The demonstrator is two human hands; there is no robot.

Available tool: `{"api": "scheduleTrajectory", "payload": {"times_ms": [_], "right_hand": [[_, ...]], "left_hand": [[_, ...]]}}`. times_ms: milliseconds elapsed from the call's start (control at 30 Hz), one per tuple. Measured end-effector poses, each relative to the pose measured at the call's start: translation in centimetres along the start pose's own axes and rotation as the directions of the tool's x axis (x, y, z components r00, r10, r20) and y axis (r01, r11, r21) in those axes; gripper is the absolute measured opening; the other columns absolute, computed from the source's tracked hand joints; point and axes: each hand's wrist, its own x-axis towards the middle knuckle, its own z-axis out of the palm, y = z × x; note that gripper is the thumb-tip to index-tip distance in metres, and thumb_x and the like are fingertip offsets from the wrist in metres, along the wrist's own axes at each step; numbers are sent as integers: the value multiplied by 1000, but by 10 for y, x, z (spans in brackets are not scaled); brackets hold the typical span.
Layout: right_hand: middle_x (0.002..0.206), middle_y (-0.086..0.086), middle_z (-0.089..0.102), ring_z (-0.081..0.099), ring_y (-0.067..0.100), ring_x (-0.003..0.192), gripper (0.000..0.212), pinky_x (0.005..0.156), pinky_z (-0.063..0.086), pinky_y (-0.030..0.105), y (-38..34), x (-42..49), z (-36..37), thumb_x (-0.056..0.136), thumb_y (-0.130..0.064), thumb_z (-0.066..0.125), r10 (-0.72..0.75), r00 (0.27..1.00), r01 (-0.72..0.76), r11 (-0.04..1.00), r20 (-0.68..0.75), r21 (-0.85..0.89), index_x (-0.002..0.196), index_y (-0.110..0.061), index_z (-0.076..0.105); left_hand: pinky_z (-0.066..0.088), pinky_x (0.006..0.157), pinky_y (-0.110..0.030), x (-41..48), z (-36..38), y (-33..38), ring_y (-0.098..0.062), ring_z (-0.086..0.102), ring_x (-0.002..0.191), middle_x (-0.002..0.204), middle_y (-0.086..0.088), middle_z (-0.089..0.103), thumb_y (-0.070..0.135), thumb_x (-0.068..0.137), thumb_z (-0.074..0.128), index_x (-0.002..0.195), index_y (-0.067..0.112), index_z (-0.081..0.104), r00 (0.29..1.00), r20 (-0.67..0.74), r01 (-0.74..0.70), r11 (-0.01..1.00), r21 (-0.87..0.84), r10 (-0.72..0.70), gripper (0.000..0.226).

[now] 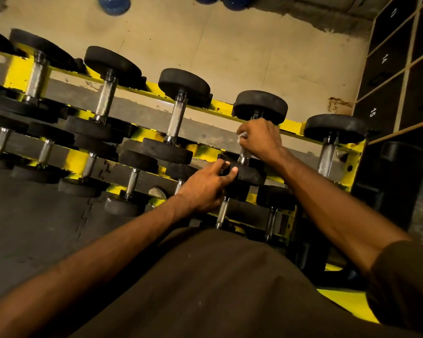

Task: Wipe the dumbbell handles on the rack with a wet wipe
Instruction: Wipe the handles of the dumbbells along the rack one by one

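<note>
A yellow rack (291, 125) holds rows of black dumbbells with steel handles. My right hand (260, 137) is wrapped round the handle (244, 157) of the fourth dumbbell on the top row, with a white wet wipe (242, 136) peeking out between fingers and handle. Most of that handle is hidden under the hand. My left hand (205, 187) grips the near black weight head (250, 175) of the same dumbbell, thumb and fingertips curled over its edge.
Other top-row dumbbells lie to the left (177, 118) and right (327, 152). Smaller dumbbells fill the lower tiers (132, 178). Black numbered lockers (386, 76) stand at the right. Blue objects (112, 4) sit on the beige floor beyond the rack.
</note>
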Motion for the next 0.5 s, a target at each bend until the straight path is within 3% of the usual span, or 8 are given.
{"api": "scheduleTrajectory", "payload": {"times_ms": [100, 200, 267, 400, 500], "right_hand": [[96, 6, 66, 60, 24, 87, 17, 69, 43, 32, -29, 9, 2, 93, -21, 62, 35, 962, 48, 955, 272, -294, 106, -13, 69], [82, 3, 63, 61, 18, 68, 15, 57, 45, 27, -48, 11, 5, 93, -21, 62, 51, 865, 124, 943, 500, -310, 98, -7, 65], [88, 5, 66, 63, 18, 72, 13, 61, 49, 30, -47, 17, -1, 91, -18, 61, 67, 860, 129, 931, 506, -343, 99, -8, 64], [115, 8, 67, 63, 29, 106, 28, 75, 48, 37, -42, 22, 1, 94, -21, 57, 51, 933, 134, 869, 356, -476, 120, -14, 64], [106, 7, 68, 63, 27, 96, 19, 72, 47, 35, -44, 22, 5, 90, -25, 60, 22, 876, 208, 884, 481, -419, 102, -12, 64]], "left_hand": [[42, 110, -37, -2, 1, 0, -30, 32, 140, 157, -15, 21, 23, 94, 61, 160, 18, 19, 1000, 17, -8, 1000, 11, 8, 78], [37, 112, -36, -4, 2, 1, -30, 29, 143, 160, -15, 17, 23, 95, 60, 160, 19, 15, 1000, 17, 5, 1000, -1, -5, 79], [36, 112, -35, -3, 3, 3, -29, 28, 143, 160, -15, 17, 24, 95, 60, 161, 19, 14, 1000, 18, 8, 1000, -8, -8, 80], [37, 112, -37, -2, 4, 2, -31, 31, 142, 160, -15, 18, 25, 92, 63, 160, 19, 16, 1000, 28, 6, 1000, -9, -6, 83], [38, 112, -38, -1, 5, 0, -32, 32, 141, 159, -16, 20, 26, 91, 64, 160, 19, 18, 1000, 22, -1, 1000, 2, 1, 83]]}}
